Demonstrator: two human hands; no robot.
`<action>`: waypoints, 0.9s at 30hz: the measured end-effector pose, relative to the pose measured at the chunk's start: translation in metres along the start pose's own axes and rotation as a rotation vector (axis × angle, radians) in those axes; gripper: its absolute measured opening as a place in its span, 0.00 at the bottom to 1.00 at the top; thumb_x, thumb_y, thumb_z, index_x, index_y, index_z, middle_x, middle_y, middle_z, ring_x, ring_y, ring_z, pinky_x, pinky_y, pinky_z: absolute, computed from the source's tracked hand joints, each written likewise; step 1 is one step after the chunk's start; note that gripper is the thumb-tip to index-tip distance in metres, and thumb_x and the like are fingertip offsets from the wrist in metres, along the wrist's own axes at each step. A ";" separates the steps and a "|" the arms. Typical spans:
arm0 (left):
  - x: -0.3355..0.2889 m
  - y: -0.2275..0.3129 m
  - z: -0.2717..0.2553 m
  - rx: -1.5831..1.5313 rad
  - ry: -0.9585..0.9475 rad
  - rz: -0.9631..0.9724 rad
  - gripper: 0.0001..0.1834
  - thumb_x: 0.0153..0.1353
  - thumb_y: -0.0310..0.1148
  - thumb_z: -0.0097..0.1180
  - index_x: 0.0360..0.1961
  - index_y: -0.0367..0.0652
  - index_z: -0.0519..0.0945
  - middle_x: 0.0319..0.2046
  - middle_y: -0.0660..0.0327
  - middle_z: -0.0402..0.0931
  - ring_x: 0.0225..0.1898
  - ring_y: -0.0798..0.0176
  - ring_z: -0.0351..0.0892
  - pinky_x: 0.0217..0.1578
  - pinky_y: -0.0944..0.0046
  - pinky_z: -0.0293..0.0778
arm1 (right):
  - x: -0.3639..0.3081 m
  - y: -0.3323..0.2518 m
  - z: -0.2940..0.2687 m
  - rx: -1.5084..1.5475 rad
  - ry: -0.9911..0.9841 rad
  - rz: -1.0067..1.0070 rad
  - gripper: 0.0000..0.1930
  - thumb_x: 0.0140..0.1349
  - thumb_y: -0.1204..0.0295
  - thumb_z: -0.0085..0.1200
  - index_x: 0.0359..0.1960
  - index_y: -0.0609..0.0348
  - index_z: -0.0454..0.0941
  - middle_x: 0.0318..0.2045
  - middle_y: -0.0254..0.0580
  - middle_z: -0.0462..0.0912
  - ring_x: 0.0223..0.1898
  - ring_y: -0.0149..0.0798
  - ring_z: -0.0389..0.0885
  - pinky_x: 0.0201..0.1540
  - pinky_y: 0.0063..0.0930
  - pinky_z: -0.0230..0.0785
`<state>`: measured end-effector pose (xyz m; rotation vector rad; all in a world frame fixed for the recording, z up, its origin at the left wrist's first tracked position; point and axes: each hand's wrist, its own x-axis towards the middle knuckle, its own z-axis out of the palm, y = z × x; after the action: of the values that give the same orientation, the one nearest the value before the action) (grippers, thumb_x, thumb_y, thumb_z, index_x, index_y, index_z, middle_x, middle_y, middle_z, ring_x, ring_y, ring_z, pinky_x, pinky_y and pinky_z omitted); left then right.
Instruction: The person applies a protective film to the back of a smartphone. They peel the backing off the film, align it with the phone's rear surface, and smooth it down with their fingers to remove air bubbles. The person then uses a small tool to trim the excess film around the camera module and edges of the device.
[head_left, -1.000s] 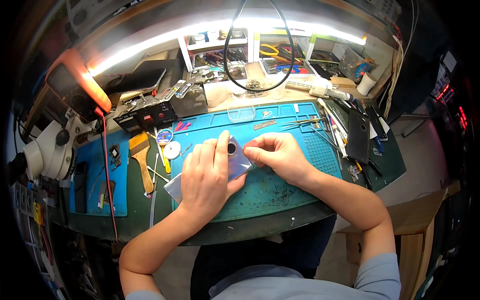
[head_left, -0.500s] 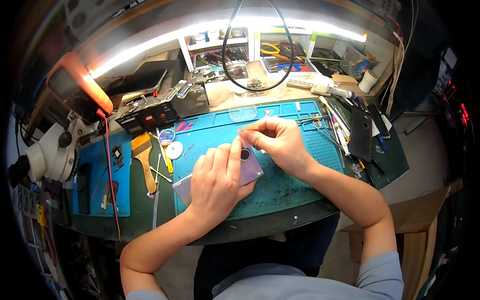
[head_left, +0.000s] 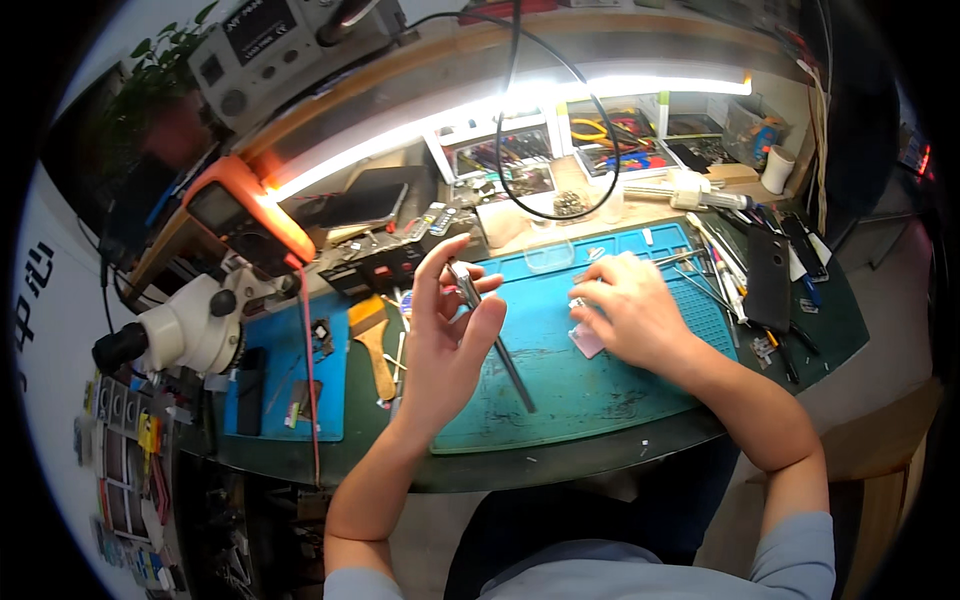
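My left hand (head_left: 450, 345) grips a smartphone (head_left: 512, 372), now tilted up on edge so that mainly its slim dark side shows. Thumb and fingers lie on either side of its upper end. Low over the blue work mat (head_left: 540, 425), my right hand (head_left: 632, 312) has its fingers curled in. At its fingertips is a small flat pink piece (head_left: 588, 341), partly covered by the fingers. Whether the piece touches the mat is hard to make out. A shallow clear dish (head_left: 549, 257) sits on the mat beyond the hands.
A wide brush (head_left: 372, 345) lies left of the mat, near a white microscope (head_left: 185, 325) and an orange multimeter (head_left: 240, 215). Tweezers and pens (head_left: 725, 265) lie at the right beside a black phone-shaped panel (head_left: 768, 280). A black cable loop (head_left: 505, 150) hangs above the bench.
The phone has swung from lying back-up to standing on edge in my left hand. My right hand has moved off the phone's camera area down to the mat. The view has shifted left.
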<state>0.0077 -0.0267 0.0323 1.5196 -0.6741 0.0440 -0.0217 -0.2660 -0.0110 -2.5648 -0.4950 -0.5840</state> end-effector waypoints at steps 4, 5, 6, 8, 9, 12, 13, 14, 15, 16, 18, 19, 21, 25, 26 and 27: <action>-0.002 -0.007 0.002 -0.244 0.008 -0.128 0.29 0.75 0.41 0.48 0.69 0.45 0.54 0.57 0.48 0.68 0.63 0.53 0.73 0.58 0.56 0.75 | 0.008 -0.028 -0.017 0.582 -0.073 0.034 0.25 0.62 0.55 0.64 0.57 0.53 0.78 0.45 0.41 0.82 0.52 0.44 0.79 0.56 0.41 0.71; -0.003 -0.007 0.004 -0.273 0.020 -0.165 0.28 0.75 0.43 0.48 0.68 0.47 0.53 0.59 0.49 0.67 0.63 0.53 0.72 0.58 0.56 0.74 | 0.005 -0.037 -0.015 0.832 -0.211 0.091 0.29 0.62 0.54 0.64 0.62 0.53 0.75 0.46 0.41 0.82 0.54 0.42 0.78 0.57 0.41 0.71; -0.004 -0.010 0.008 -0.290 0.041 -0.149 0.27 0.75 0.44 0.48 0.68 0.49 0.53 0.59 0.50 0.67 0.65 0.54 0.70 0.59 0.56 0.74 | 0.002 -0.044 -0.014 1.080 -0.352 0.147 0.33 0.62 0.54 0.64 0.66 0.53 0.71 0.46 0.40 0.81 0.55 0.40 0.78 0.59 0.40 0.71; -0.006 -0.008 0.010 -0.296 0.060 -0.174 0.29 0.75 0.45 0.47 0.69 0.46 0.55 0.61 0.52 0.66 0.68 0.55 0.66 0.61 0.54 0.72 | 0.001 -0.040 -0.007 1.084 -0.375 0.145 0.40 0.62 0.56 0.66 0.72 0.53 0.62 0.50 0.40 0.78 0.55 0.35 0.77 0.59 0.36 0.71; -0.004 -0.008 0.007 -0.243 0.032 -0.170 0.29 0.75 0.44 0.47 0.70 0.45 0.56 0.63 0.52 0.65 0.69 0.55 0.65 0.62 0.53 0.71 | 0.002 -0.038 -0.008 1.106 -0.392 0.182 0.39 0.62 0.59 0.67 0.72 0.54 0.62 0.53 0.41 0.77 0.54 0.35 0.77 0.59 0.34 0.71; -0.002 -0.003 -0.005 -0.182 -0.015 -0.181 0.28 0.76 0.40 0.45 0.71 0.42 0.59 0.67 0.53 0.62 0.71 0.56 0.61 0.65 0.52 0.68 | 0.002 -0.033 -0.008 1.098 -0.403 0.235 0.38 0.61 0.61 0.68 0.71 0.55 0.64 0.53 0.39 0.76 0.50 0.30 0.78 0.56 0.28 0.73; -0.003 0.000 -0.006 -0.232 -0.015 -0.199 0.27 0.76 0.39 0.45 0.72 0.41 0.60 0.69 0.53 0.60 0.71 0.56 0.61 0.66 0.51 0.67 | 0.000 -0.032 -0.007 1.081 -0.399 0.251 0.38 0.61 0.61 0.68 0.71 0.55 0.65 0.52 0.38 0.76 0.48 0.29 0.78 0.54 0.26 0.73; -0.003 0.002 -0.007 -0.281 -0.016 -0.218 0.27 0.76 0.37 0.44 0.72 0.41 0.61 0.70 0.54 0.59 0.72 0.56 0.60 0.67 0.51 0.66 | -0.001 -0.032 -0.007 1.037 -0.382 0.242 0.37 0.61 0.61 0.68 0.70 0.55 0.66 0.51 0.38 0.76 0.47 0.28 0.78 0.52 0.25 0.74; -0.002 0.003 -0.009 -0.202 -0.013 -0.216 0.25 0.74 0.31 0.41 0.71 0.41 0.63 0.70 0.53 0.60 0.72 0.56 0.60 0.66 0.51 0.68 | -0.001 -0.032 -0.007 0.993 -0.366 0.234 0.36 0.61 0.61 0.68 0.69 0.54 0.67 0.50 0.37 0.76 0.46 0.27 0.78 0.50 0.24 0.74; -0.002 0.002 -0.009 -0.188 -0.019 -0.217 0.25 0.73 0.30 0.41 0.71 0.40 0.63 0.70 0.53 0.61 0.72 0.56 0.61 0.66 0.51 0.68 | -0.002 -0.032 -0.007 0.949 -0.350 0.226 0.35 0.61 0.60 0.68 0.69 0.54 0.69 0.49 0.37 0.77 0.45 0.26 0.78 0.49 0.23 0.75; -0.002 0.002 -0.010 -0.160 -0.030 -0.219 0.26 0.72 0.28 0.40 0.70 0.40 0.64 0.69 0.53 0.63 0.71 0.56 0.62 0.65 0.51 0.70 | -0.002 -0.035 -0.010 0.898 -0.339 0.213 0.35 0.61 0.59 0.68 0.68 0.53 0.70 0.49 0.37 0.77 0.45 0.27 0.78 0.48 0.24 0.76; -0.003 0.002 -0.010 -0.157 -0.032 -0.209 0.26 0.71 0.27 0.40 0.70 0.39 0.64 0.68 0.52 0.63 0.70 0.56 0.63 0.65 0.51 0.70 | -0.002 -0.036 -0.011 0.872 -0.333 0.204 0.34 0.60 0.59 0.68 0.68 0.52 0.70 0.49 0.37 0.77 0.45 0.27 0.78 0.48 0.25 0.76; -0.003 0.000 -0.010 -0.151 -0.036 -0.188 0.27 0.70 0.26 0.39 0.70 0.39 0.64 0.68 0.52 0.64 0.69 0.56 0.65 0.64 0.51 0.70 | -0.004 -0.034 -0.008 0.834 -0.292 0.170 0.34 0.60 0.57 0.69 0.67 0.51 0.71 0.49 0.39 0.78 0.45 0.30 0.79 0.47 0.27 0.77; -0.002 -0.003 -0.013 -0.163 -0.058 -0.208 0.26 0.69 0.26 0.39 0.69 0.38 0.65 0.66 0.51 0.65 0.66 0.57 0.68 0.64 0.51 0.70 | -0.005 -0.033 -0.005 0.762 -0.241 0.124 0.35 0.58 0.55 0.70 0.66 0.48 0.73 0.50 0.43 0.79 0.47 0.36 0.80 0.48 0.32 0.77; -0.002 -0.004 -0.012 -0.157 -0.060 -0.201 0.26 0.69 0.26 0.39 0.68 0.37 0.65 0.66 0.51 0.65 0.66 0.57 0.69 0.64 0.50 0.70 | -0.006 -0.033 -0.005 0.751 -0.234 0.121 0.35 0.57 0.55 0.70 0.66 0.48 0.73 0.51 0.44 0.79 0.48 0.37 0.79 0.49 0.33 0.77; -0.002 -0.005 -0.012 -0.151 -0.062 -0.195 0.26 0.69 0.25 0.39 0.68 0.37 0.65 0.66 0.51 0.66 0.65 0.58 0.69 0.64 0.50 0.70 | -0.006 -0.034 -0.004 0.740 -0.227 0.119 0.36 0.57 0.54 0.70 0.66 0.47 0.73 0.51 0.44 0.79 0.49 0.38 0.79 0.50 0.34 0.77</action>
<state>0.0125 -0.0152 0.0283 1.4390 -0.5622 -0.1984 -0.0429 -0.2414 0.0018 -1.9301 -0.5094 -0.0356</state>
